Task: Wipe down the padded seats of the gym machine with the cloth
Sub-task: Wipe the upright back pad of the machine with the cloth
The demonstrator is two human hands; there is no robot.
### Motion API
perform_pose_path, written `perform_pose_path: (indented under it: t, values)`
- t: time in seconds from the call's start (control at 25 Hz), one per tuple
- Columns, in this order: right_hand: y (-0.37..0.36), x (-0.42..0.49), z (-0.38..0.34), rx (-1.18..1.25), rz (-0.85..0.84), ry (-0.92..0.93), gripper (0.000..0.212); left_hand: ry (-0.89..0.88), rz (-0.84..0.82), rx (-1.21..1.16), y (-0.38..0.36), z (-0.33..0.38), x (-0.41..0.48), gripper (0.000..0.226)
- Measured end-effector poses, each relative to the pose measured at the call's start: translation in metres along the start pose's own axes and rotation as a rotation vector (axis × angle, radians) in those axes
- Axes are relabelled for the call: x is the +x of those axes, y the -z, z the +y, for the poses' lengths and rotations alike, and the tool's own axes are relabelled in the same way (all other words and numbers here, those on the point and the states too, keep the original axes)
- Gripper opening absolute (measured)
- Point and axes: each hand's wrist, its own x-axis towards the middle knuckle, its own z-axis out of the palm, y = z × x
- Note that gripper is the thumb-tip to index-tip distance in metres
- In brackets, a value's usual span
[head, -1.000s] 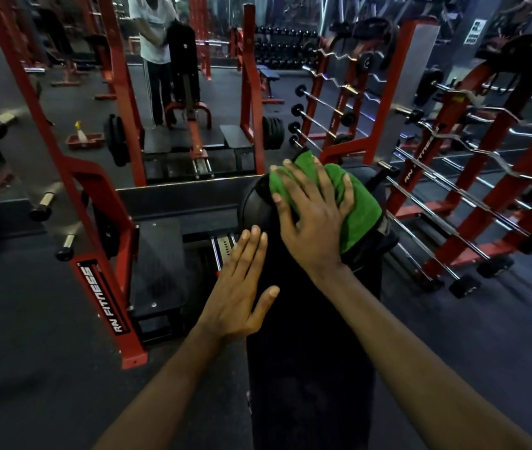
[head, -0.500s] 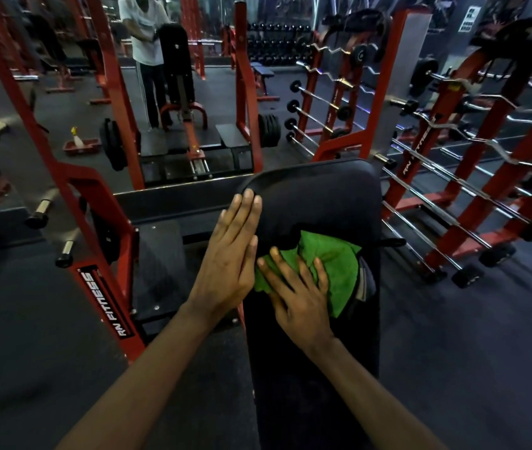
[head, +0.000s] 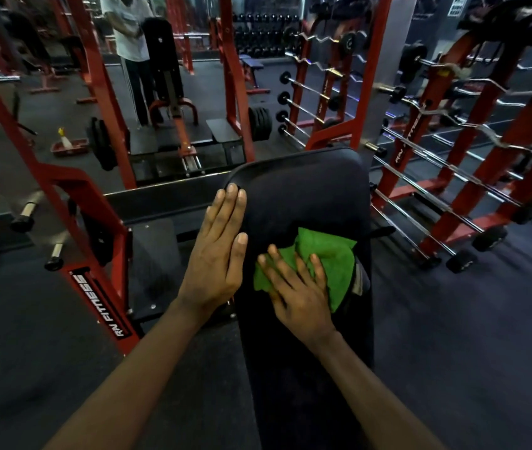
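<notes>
L hand [head: 222,251] lies flat, fingers straight & together, on the left edge of the upper pad [head: 306,196]. R hand [head: 300,293] presses the cloth [head: 332,258] w/ fingers spread, at the seam btwn the upper pad and lower pad [head: 290,384]. Vs 0.5 s ago: hands & cloth barely shifted. Count: 2 hands, 1 cloth, 2 pads. Cloth is green, bunched, sticking out past the fingertips. Red frame [head: 73,181] to the left, barbell rack [head: 472,190] to the right.

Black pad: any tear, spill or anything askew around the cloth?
Nothing clearly wrong. The black pad shows no tear or spill. The green cloth lies bunched under the right hand; the left hand rests flat on the pad's left edge. A pale patch at its right edge is unclear.
</notes>
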Motion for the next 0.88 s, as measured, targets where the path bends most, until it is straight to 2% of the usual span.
perform_pose_path:
  t: [0.08, 0.2, 0.28, 0.36, 0.52, 0.64, 0.88]
  values:
    - [0.000, 0.010, 0.012, -0.004, 0.048, -0.138, 0.050, -0.018, 0.014, 0.067, -0.008, -0.003, 0.000, 0.057]
    - [0.009, 0.047, 0.031, 0.099, 0.220, -0.572, 0.052, -0.026, 0.054, 0.135, -0.020, -0.007, 0.000, 0.061]
    - [0.011, 0.060, 0.034, 0.164, 0.295, -0.742, 0.052, -0.029, 0.076, 0.145, -0.026, -0.010, 0.000, 0.062]
    - [0.007, 0.056, 0.023, 0.165, 0.295, -0.740, 0.052, -0.054, 0.096, 0.148, -0.029, -0.012, 0.000, 0.062]
    - [-0.007, -0.002, -0.009, 0.131, 0.109, -0.564, 0.055, -0.090, 0.116, 0.129, -0.032, -0.016, -0.001, 0.064]
    - [-0.003, 0.003, 0.009, 0.077, 0.064, -0.487, 0.057, -0.073, 0.119, 0.118, -0.032, -0.015, 0.000, 0.062]
    - [0.008, 0.053, 0.029, 0.125, 0.210, -0.675, 0.055, -0.080, 0.124, 0.126, -0.032, -0.015, 0.001, 0.060]
